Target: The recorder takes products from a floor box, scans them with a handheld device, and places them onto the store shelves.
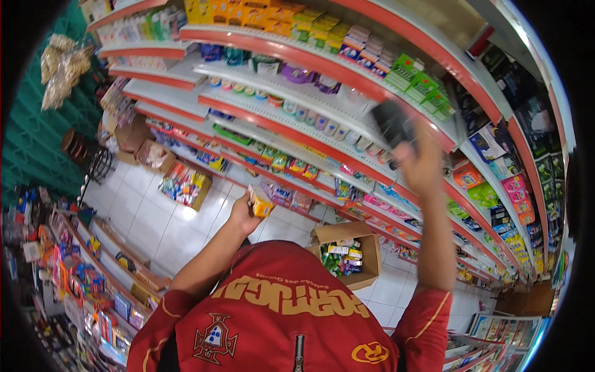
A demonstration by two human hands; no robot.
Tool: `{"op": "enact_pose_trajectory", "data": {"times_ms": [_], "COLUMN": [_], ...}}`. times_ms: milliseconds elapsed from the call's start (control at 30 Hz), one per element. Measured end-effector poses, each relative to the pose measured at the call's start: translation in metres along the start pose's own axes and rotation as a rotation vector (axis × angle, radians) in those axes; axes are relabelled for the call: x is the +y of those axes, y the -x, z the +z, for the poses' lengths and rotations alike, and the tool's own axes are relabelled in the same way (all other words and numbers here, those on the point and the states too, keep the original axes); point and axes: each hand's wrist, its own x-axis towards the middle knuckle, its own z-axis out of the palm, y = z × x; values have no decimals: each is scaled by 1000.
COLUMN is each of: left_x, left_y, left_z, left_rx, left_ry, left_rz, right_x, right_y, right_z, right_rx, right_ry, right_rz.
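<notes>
My left hand is closed around a small yellow-and-white box, low in front of the shelves. Raised to the right, my right hand grips a black object whose kind is smeared by motion. The black object is in front of the shelf edge, just below several green boxes. Left of these on the same shelf stand blue-and-white boxes, yellow-green boxes and orange boxes. Below, small round tubs line a lower shelf.
An open cardboard box full of small packages stands on the tiled floor by my right side. Another carton of colourful packets sits farther left. Low shelving with goods runs along my left, and hanging packets fill the far right.
</notes>
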Motion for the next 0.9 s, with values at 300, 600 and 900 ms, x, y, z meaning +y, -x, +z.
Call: {"op": "enact_pose_trajectory", "data": {"times_ms": [300, 600, 900], "left_x": [-45, -93, -74], "left_y": [24, 28, 13], "left_z": [-2, 1, -11], "left_rx": [112, 144, 63], "left_ry": [28, -139, -80], "left_rz": [98, 96, 38], "right_x": [-133, -123, -78], "right_y": [192, 223, 167], "right_z": [82, 64, 1], "right_rx": [-681, -656, -269], "right_ry": [-620, -553, -718], "right_rz": [460, 463, 650]}}
